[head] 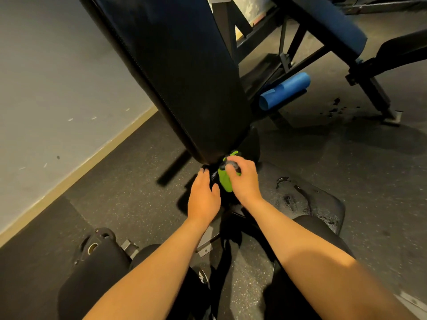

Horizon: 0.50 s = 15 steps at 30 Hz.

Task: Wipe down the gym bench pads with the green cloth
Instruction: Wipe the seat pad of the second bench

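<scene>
A long black back pad (175,72) of the gym bench slants up and away from me. Its lower end stops just above my hands. The black seat pad (307,204) lies to the right, with wet streaks on it. My right hand (242,181) grips the bunched green cloth (225,181) in the gap between the two pads. My left hand (203,197) lies flat beside it, fingers straight, touching the dark frame under the back pad's end.
A rolled blue mat (285,91) lies on the floor under a second bench (342,26) at the back right. A grey wall (46,88) runs along the left. Dark rubber floor (111,185) surrounds the bench. A black foot roller (94,255) sits low left by my knee.
</scene>
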Motion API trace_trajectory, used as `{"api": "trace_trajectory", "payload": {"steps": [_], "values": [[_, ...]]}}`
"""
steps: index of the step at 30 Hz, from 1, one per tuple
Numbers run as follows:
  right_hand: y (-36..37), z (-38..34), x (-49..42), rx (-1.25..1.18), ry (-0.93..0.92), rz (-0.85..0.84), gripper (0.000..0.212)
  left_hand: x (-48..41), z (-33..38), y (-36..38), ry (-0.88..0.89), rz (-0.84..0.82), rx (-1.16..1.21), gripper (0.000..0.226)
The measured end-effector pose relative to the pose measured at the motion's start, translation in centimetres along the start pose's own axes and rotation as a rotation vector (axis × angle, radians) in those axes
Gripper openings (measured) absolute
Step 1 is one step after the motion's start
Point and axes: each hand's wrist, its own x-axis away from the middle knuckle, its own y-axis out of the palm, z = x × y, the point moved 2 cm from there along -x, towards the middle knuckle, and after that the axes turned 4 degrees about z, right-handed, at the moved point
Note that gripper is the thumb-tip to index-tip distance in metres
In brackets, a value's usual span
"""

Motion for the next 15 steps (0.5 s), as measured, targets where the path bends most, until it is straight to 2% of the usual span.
{"api": "trace_trajectory", "payload": {"steps": [3, 6, 8, 11, 15], "values": [[1.8, 1.1, 0.6, 0.145, -0.032, -0.19, 0.043, -0.1, 0.1, 0.9, -0.007, 0.044, -0.058, 0.052], [1.7, 1.6, 0.1, 0.376, -0.194, -0.156, 0.038, 0.2, 0.5, 1.4, -0.007, 0.057, -0.143, 0.045], [1.4, 1.5, -0.5, 0.489, -0.283, -0.116, 0.03, 0.2, 1.1, 1.5, 0.059, 0.101, -0.208, 0.042], [1.1, 1.5, -1.8, 0.545, -0.287, -0.063, 0.021, -0.1, 2.0, 1.9, 0.239, 0.14, -0.314, 0.046], [0.3, 2.3, -4.5, 0.555, -0.215, 0.002, 0.028, -0.6, 2.7, 2.5, 0.253, 0.125, -0.342, 0.059]]}}
